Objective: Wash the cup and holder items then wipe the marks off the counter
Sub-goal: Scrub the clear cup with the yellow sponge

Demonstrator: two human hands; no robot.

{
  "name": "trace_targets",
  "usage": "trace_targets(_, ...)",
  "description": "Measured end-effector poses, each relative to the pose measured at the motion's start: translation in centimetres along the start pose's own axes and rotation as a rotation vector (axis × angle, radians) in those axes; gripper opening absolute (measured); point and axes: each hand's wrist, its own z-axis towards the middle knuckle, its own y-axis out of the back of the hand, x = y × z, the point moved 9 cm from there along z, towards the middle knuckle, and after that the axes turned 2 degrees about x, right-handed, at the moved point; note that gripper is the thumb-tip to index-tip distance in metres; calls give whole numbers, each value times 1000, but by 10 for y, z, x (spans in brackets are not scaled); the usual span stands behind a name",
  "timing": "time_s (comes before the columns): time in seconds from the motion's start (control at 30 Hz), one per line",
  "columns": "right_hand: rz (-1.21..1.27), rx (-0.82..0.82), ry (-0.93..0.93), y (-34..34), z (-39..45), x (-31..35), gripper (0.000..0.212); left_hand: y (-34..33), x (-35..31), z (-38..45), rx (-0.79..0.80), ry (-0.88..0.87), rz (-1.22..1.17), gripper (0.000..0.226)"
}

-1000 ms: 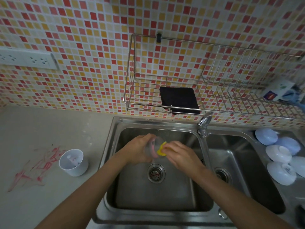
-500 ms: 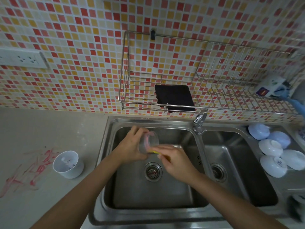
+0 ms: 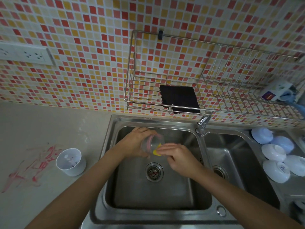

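Note:
Over the left sink basin (image 3: 194, 184), my left hand (image 3: 135, 141) grips a clear cup with a pink rim (image 3: 152, 142), tipped on its side with the mouth facing right. My right hand (image 3: 179, 156) pinches a yellow sponge (image 3: 156, 150) pressed against the cup's mouth. A white round holder (image 3: 71, 161) stands upright on the counter left of the sink, with small items inside. Red scribbled marks (image 3: 34, 166) cover the counter left of the holder.
A tap (image 3: 203, 124) sits between the two basins. A wire rack (image 3: 214, 90) on the tiled wall holds a black cloth (image 3: 179, 98) and a packet (image 3: 277, 91). Several white bowls (image 3: 277, 156) lie upside down at the right. A socket strip (image 3: 24, 54) is on the wall.
The sponge hand shifted from below the cup to its mouth, and the cup turned slightly in my left hand. The view drifted a little; the holder stays put.

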Motion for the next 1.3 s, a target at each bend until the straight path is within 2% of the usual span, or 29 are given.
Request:
trace_targets(0.07,303,-21,-168,-4,-3,-11,34,-1,2,-1,28,-4,19,89)
trace_targets(0.13,337,14,-194,-1,-2,-14,31,-2,0,-2,48,-12,29,88)
trace_targets(0.3,-159,18,79,17,2,-2,43,0,0,2,41,0,20,88)
trace_targets(0.37,-135,10,66,13,-1,2,42,-1,2,4,54,3,8,89)
trace_targets(0.47,57,21,10,5,-6,3,38,-6,1,7,80,-6,1,88)
trace_targets(0.53,-34,41,60,4,-9,6,35,-7,0,7,73,-7,-4,88)
trace_targets(0.6,-265,32,137,5,-10,5,32,-9,2,10,57,0,-27,92)
trace_targets(0.67,-394,-11,174,6,-8,4,23,-14,6,13,75,21,-60,94)
trace_targets(0.73,-436,-76,213,8,-8,11,10,-19,11,15,101,47,-102,95)
trace_targets(0.87,-444,-208,196,26,-5,25,31,-16,20,11,44,113,-272,95)
trace_targets(1.0,-435,-254,148,28,-1,33,20,-12,13,3,-96,128,-318,106)
trace_targets(1.07,-388,-268,129,27,1,36,17,-8,11,-2,-204,145,-270,102)
trace_targets(1.13,-236,-272,42,28,3,34,16,-3,12,-4,-280,140,-218,93)
trace_targets(1.23,334,-234,-333,21,2,7,19,5,12,-4,-285,113,-71,85)
trace_targets(1.3,547,-144,-463,10,1,-5,22,8,10,-5,-244,85,-64,84)
